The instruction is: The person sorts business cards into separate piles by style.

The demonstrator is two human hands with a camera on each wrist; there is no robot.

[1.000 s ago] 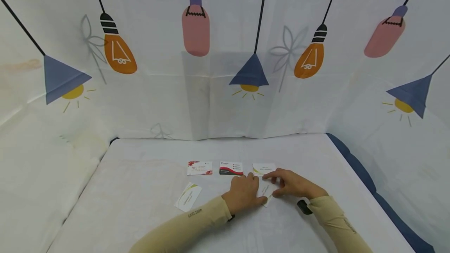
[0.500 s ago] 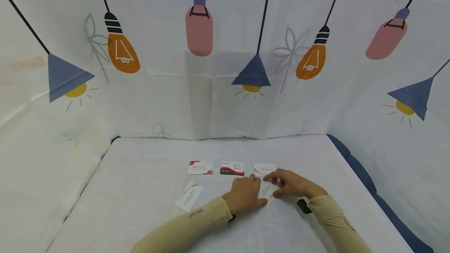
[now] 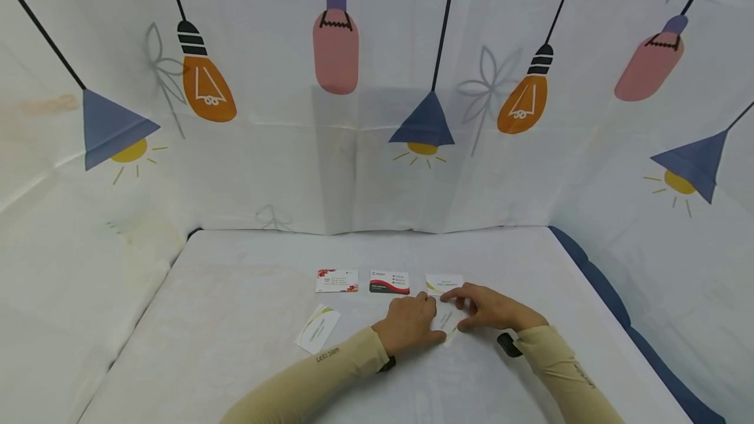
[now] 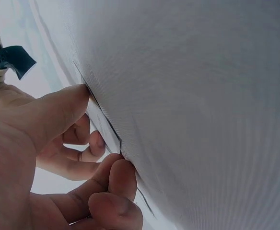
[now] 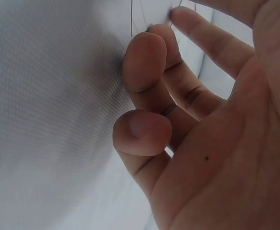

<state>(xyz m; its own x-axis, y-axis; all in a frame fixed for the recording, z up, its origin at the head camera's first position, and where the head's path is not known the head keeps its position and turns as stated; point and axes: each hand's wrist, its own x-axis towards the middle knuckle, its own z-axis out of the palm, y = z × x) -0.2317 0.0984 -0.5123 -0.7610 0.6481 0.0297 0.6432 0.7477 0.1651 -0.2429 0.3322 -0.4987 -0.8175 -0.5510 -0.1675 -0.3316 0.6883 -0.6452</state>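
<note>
A white business card (image 3: 447, 317) with a yellow-green stripe lies slanted on the white table, just below a similar white card (image 3: 444, 282). My left hand (image 3: 409, 323) holds its left side, thumb at the lower end and fingertips near the top. From the other side my right hand (image 3: 493, 308) holds it with index finger and thumb at its edges. In the left wrist view the card (image 4: 102, 120) appears as a thin sheet by the left thumb (image 4: 65, 108). Curled right fingers (image 5: 145, 62) nearly hide it in the right wrist view.
A red-flowered card (image 3: 337, 281) and a red-and-black card (image 3: 389, 282) form a row with the upper white card. Another white card (image 3: 317, 329) lies tilted left of the left hand. A printed white curtain (image 3: 265, 169) stands behind the table (image 3: 247, 293).
The view has shifted slightly. Both hands stay at the same card, with hardly any movement, and the other cards lie as before.
</note>
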